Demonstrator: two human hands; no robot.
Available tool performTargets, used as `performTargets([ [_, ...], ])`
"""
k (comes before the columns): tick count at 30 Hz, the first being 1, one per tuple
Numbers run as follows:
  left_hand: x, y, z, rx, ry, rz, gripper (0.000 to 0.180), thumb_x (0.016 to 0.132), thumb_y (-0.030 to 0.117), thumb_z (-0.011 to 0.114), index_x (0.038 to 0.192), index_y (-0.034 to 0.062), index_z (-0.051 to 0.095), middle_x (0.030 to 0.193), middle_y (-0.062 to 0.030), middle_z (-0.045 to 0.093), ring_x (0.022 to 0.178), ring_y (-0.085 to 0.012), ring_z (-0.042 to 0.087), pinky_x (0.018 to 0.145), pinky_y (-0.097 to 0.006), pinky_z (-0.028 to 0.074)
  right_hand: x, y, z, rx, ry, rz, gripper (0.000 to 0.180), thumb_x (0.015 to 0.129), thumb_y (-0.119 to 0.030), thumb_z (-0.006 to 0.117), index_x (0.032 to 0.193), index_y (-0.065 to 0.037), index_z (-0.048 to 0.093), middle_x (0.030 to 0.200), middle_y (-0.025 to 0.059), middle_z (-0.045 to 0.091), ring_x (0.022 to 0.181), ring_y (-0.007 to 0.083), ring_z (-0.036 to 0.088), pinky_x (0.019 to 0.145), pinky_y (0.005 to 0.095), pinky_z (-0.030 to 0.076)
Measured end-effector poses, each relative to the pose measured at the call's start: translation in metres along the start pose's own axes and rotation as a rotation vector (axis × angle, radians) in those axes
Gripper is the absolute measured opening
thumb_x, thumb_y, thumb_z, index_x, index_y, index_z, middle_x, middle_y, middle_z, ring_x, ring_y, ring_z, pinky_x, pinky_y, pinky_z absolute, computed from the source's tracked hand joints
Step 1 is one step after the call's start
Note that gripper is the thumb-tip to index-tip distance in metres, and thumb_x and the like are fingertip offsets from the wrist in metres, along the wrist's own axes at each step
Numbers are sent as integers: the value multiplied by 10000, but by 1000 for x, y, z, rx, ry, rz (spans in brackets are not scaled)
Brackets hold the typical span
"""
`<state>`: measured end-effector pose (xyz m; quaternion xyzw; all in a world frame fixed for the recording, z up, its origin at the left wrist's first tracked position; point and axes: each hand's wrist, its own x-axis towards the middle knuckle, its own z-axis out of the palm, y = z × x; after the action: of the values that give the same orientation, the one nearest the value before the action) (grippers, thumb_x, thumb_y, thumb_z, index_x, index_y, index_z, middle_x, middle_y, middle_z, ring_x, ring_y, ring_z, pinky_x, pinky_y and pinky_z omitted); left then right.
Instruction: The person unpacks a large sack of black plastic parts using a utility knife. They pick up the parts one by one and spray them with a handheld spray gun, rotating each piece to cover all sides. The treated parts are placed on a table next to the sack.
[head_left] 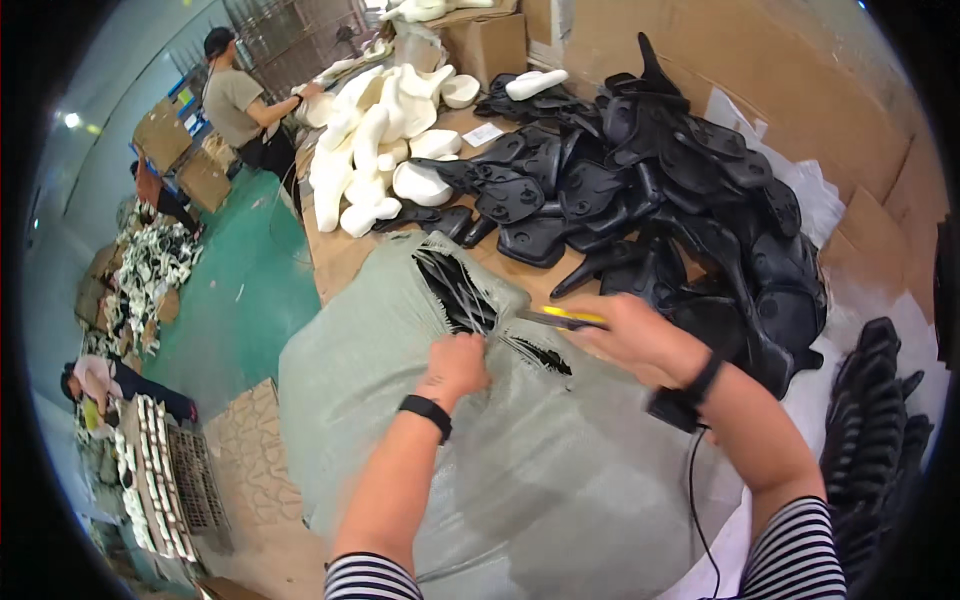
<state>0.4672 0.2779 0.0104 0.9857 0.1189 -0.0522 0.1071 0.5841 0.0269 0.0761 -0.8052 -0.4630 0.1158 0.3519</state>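
Note:
A large grey-green woven sack bulges in front of me, with two torn slits in its top. Black contents show through the longer slit, crossed by loose pale strands. My left hand is closed at the slit's near end, gripping the sack's fabric. In my right hand is a slim yellow-and-black cutting tool. Its grey tip points left and meets the fabric between the two slits. Whether it is a knife or scissors I cannot tell.
Black moulded plastic parts lie heaped beyond the sack, with white ones to their left. Stacked black parts stand at right. A cable hangs from my right wrist. A co-worker stands far left on a green floor.

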Motion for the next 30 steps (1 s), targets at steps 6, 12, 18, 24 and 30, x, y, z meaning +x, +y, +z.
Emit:
performTargets([
  [6, -23, -41, -40, -193, 236, 1, 169, 670, 173, 692, 717, 22, 632, 747, -106, 633, 722, -312, 608, 649, -420, 473, 6, -16, 40, -104, -337, 206, 378, 817, -178, 606, 1192, -134, 591, 991, 200, 645, 932, 363, 615, 822, 435, 483],
  [12, -90, -30, -54, 238, 277, 313, 123, 645, 135, 649, 753, 91, 687, 1015, -35, 615, 1089, -332, 471, 846, -482, 364, -69, -2, -15, -31, -260, 279, 402, 769, -148, 611, 1170, -187, 625, 993, 189, 647, 916, 347, 625, 816, 415, 489],
  [18, -93, 88, 2, 4, -128, 135, 134, 713, 180, 630, 751, 52, 629, 793, -162, 663, 813, -373, 633, 797, -440, 478, -69, -4, 26, -19, -178, 194, 389, 783, -166, 621, 1171, -163, 604, 941, 181, 650, 878, 347, 624, 771, 418, 485],
  [24, -144, 46, -66, -271, -72, 256, 245, 721, 233, 707, 764, 12, 610, 803, -170, 632, 747, -329, 607, 651, -394, 462, -230, 4, -44, -105, -314, 222, 378, 732, -155, 640, 1110, -153, 642, 937, 161, 659, 886, 349, 620, 783, 412, 491],
  [30, -192, 92, -49, -553, -186, 287, 516, 656, 255, 756, 1063, 5, 559, 943, -148, 660, 838, -282, 620, 733, -344, 482, -258, -44, -78, -190, -170, 241, 314, 726, -210, 662, 1025, -117, 679, 887, 164, 667, 818, 340, 638, 711, 424, 509],
])
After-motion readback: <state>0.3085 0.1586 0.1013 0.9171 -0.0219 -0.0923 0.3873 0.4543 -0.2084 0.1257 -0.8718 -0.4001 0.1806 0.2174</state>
